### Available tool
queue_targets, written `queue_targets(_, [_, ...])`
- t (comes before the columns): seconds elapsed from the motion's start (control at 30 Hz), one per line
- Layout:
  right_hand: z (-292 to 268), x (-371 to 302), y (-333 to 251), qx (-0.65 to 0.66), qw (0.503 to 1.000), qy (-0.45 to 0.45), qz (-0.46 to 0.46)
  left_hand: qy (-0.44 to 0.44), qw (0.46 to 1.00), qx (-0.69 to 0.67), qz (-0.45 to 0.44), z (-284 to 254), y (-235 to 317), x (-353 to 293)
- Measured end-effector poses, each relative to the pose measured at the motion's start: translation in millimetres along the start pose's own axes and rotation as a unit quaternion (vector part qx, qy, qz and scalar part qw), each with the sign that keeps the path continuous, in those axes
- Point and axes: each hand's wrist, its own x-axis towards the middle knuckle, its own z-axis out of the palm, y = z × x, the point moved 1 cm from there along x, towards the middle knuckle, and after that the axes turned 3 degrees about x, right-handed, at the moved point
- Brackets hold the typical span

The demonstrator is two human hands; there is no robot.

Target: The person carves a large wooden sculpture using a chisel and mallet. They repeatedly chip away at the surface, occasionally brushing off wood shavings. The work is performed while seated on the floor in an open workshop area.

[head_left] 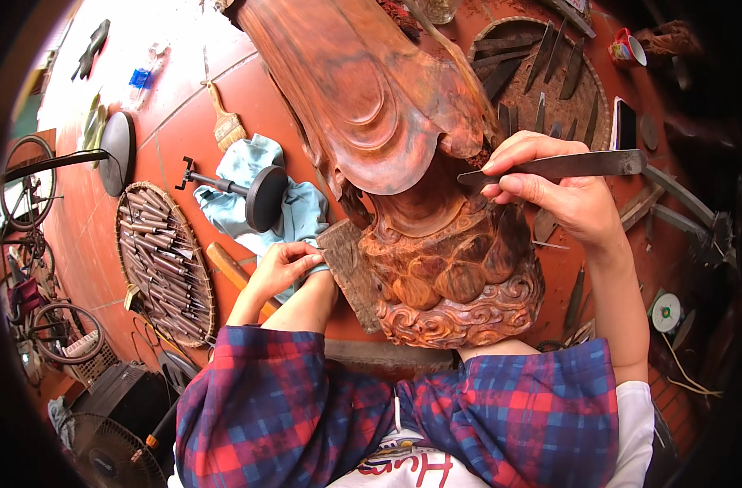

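Observation:
In front of me lies a large reddish-brown wood carving (pixel 363 106), its swirled and bulbous base (pixel 456 276) nearest my knees. My right hand (pixel 554 175) is closed around a flat dark steel carving blade (pixel 603 163). The blade's narrow tip points left, at the recess between the carved folds and the base; I cannot tell whether it touches the wood. My left hand (pixel 285 267) rests on my left knee with its fingers curled together, beside a light blue cloth (pixel 233 203). What those fingers hold, if anything, is hidden. A rough wood block (pixel 348 272) stands against the base's left side.
Round woven trays hold chisels (pixel 163 264) on the left and flat steel blades (pixel 542 61) at the far right. A black round-based stand (pixel 267 199) lies on the cloth, a brush (pixel 227 122) beyond it. A red mug (pixel 626 50) sits far right; a fan (pixel 111 455) stands near left.

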Motion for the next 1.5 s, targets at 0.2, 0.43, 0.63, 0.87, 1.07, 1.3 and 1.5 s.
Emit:
queue_targets(0.2, [3.4,7.0,-9.6,-0.030,0.999,-0.019,-0.023,-0.002,1.000,-0.001,-0.019,-0.4,3.6,-1.7])
queue_targets(0.43, [13.8,12.2,-17.9,-0.127,0.991,-0.017,0.027,-0.004,1.000,0.000,-0.024,-0.2,0.7,-1.1])
queue_targets(0.63, [14.9,16.2,-3.3,-0.285,0.952,-0.003,-0.112,-0.007,0.999,-0.028,-0.016,0.1,-2.3,-0.3])
queue_targets(0.87, [30.6,13.5,11.0,-0.227,0.970,0.037,-0.082,-0.006,0.999,-0.037,0.005,0.6,-13.2,0.8])
queue_targets(1.07, [29.1,18.9,19.9,-0.239,0.963,0.047,-0.111,-0.006,0.999,-0.042,0.003,-0.5,-11.7,0.6])
queue_targets(1.3, [26.5,11.2,25.3,-0.181,0.976,0.067,-0.104,0.013,0.999,-0.037,0.028,0.9,-7.9,-1.7])
queue_targets(1.5, [21.2,14.2,37.1,-0.123,0.977,0.116,-0.132,0.014,0.999,-0.005,0.032,3.4,2.3,-4.6])
